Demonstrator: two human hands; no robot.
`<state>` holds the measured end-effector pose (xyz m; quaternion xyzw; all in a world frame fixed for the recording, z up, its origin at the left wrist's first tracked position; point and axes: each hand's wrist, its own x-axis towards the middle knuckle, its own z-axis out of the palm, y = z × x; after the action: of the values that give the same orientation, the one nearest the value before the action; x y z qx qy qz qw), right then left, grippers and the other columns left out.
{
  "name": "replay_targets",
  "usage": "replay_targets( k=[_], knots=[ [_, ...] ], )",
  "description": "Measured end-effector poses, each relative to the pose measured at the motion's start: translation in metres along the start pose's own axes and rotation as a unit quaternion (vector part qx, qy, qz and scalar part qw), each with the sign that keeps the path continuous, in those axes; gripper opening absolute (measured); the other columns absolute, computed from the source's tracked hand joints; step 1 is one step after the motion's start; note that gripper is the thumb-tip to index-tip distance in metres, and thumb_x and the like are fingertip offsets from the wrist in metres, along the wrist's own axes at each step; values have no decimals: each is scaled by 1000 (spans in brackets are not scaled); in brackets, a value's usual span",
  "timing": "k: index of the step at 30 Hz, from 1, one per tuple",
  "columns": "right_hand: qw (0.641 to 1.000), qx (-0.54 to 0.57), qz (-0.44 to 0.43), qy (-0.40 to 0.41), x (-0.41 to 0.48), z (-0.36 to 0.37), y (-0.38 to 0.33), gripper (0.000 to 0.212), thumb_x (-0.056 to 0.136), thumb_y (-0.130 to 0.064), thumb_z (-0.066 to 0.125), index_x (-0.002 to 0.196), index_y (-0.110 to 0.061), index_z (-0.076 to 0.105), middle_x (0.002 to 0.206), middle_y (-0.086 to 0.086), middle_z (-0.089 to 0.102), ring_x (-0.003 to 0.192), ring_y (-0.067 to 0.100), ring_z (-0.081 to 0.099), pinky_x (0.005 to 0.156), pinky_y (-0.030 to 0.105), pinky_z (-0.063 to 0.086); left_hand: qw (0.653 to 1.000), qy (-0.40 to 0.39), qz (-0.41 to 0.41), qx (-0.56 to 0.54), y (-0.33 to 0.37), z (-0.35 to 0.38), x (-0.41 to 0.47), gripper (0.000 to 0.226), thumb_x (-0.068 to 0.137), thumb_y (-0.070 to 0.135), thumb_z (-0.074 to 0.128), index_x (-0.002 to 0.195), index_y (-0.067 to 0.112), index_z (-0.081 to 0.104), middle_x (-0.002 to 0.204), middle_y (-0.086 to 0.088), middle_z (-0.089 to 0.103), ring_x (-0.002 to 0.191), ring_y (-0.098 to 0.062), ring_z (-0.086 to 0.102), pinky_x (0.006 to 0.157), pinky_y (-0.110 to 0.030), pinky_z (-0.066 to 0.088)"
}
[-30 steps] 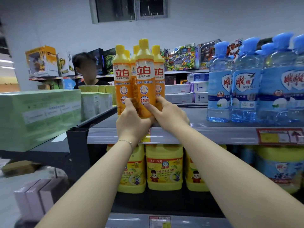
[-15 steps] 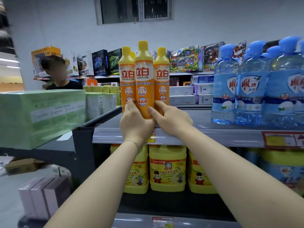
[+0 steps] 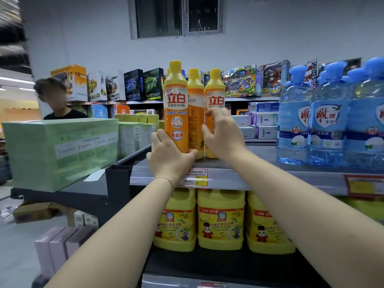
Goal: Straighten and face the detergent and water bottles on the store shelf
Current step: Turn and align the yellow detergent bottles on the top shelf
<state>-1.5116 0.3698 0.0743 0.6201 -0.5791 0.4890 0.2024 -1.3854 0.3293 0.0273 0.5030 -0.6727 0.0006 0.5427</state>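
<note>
Gripping the lower body of the front orange detergent bottle [image 3: 176, 113], the left hand [image 3: 169, 161] is clamped around it, thumb across the base and fingers behind, at the front edge of the grey shelf [image 3: 259, 175]. That bottle faces forward, its red label plain to read. Half a second ago it stood in the middle of three bottles with both hands on it; it now stands at the left of the cluster, and the right hand has let go of it. The right hand [image 3: 223, 134] now lies against the right detergent bottle [image 3: 215, 100], fingers spread over its label; whether it grips or only touches I cannot tell. Between these two stands the middle detergent bottle [image 3: 195, 113], turned so that its back label with small print shows, where a front label showed earlier. All three stand upright and touch one another.

To the right of the front bottle, well apart on the same shelf, the water bottles [image 3: 330, 121] with blue caps stand in a row, as before. Below the front bottle, on the lower shelf, sit yellow detergent jugs [image 3: 220, 221]. To its left lie pale green boxes [image 3: 60, 150], and behind them a person in a black top [image 3: 62, 115] stands, nearer the boxes than before
</note>
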Motion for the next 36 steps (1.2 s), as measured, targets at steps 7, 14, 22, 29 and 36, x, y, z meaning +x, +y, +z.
replay_targets(
  k=[7, 14, 22, 29, 36],
  knots=[
    [993, -86, -45, 71, 78, 2, -22, 32, 94, -26, 48, 121, -8, 54, 123, 10, 54, 118, 27, 43, 98, 41, 40, 999, 6, -14, -48, -7, 3, -1, 62, 73, 56, 65, 106, 18, 29, 104, -1, 51, 87, -25, 57, 86, -44, 47],
    [991, -124, -5, 46, 117, 9, -28, 33, 95, -34, 49, 120, -11, 51, 114, 12, 62, 120, 26, 43, 92, 41, 30, 999, 16, -17, -47, -14, 9, 1, 59, 76, 61, 62, 106, 23, 28, 105, -2, 56, 84, -26, 59, 76, -42, 52],
    [990, -140, 22, -12, 139, -3, -45, 44, 93, -43, 56, 120, -8, 54, 116, 17, 55, 116, 30, 47, 93, 42, 40, 999, 19, -12, -41, -13, 8, 1, 56, 78, 58, 61, 106, 23, 27, 105, -1, 53, 86, -26, 58, 75, -40, 51],
    [988, -116, 75, -70, 147, -8, -53, 17, 94, -18, 48, 108, -10, 51, 102, 10, 52, 90, 26, 46, 78, 36, 38, 999, 23, -2, -45, -13, 8, 1, 56, 79, 57, 62, 107, 21, 30, 103, -1, 55, 82, -23, 58, 72, -37, 50],
    [988, -128, 56, -70, 147, -13, -46, 38, 92, -45, 55, 121, -20, 62, 121, 14, 53, 117, 30, 45, 99, 45, 38, 999, 20, -8, -47, -11, 8, 1, 56, 79, 57, 62, 106, 20, 31, 102, 1, 54, 79, -20, 54, 68, -32, 41]
  ],
)
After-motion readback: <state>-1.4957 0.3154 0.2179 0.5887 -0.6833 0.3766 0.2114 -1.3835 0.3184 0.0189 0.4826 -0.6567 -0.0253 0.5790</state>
